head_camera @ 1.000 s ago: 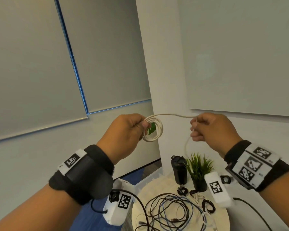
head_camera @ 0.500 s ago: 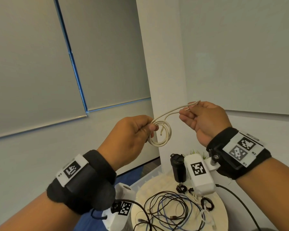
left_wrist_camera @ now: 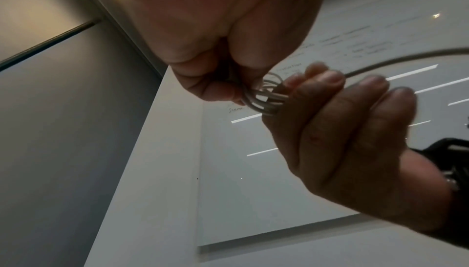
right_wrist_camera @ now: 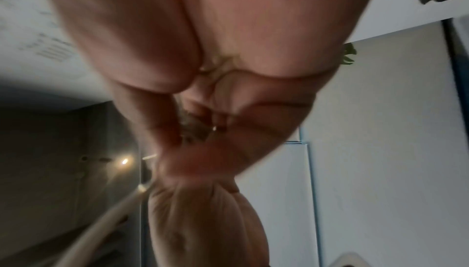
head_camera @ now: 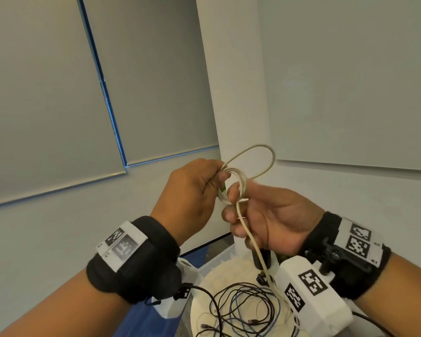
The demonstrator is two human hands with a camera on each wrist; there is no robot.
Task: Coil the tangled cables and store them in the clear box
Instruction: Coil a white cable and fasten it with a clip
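Note:
A cream white cable (head_camera: pixel 243 181) is wound into a small coil held up at chest height. My left hand (head_camera: pixel 192 193) pinches the coil's left side between thumb and fingers. My right hand (head_camera: pixel 265 215) is palm up right beside it, its fingers curled round the coil's right side. A fresh loop (head_camera: pixel 265 154) arcs above the coil, and the cable's tail (head_camera: pixel 255 244) runs down across the right palm to the table. In the left wrist view the coil (left_wrist_camera: pixel 264 98) sits between both hands. A clear box's edge (head_camera: pixel 216 261) shows behind the table.
A round white table (head_camera: pixel 204 319) below holds a tangle of black and blue cables (head_camera: pixel 243 310). A dark cylinder (head_camera: pixel 261 260) stands at its back, mostly hidden by my right hand. Blue floor (head_camera: pixel 141 319) lies to the left. Grey blinds and white walls fill the background.
My right hand swung down and left from above the coil, turned palm up and closed on the coil beside my left hand, laying a new loop. The left hand kept its hold.

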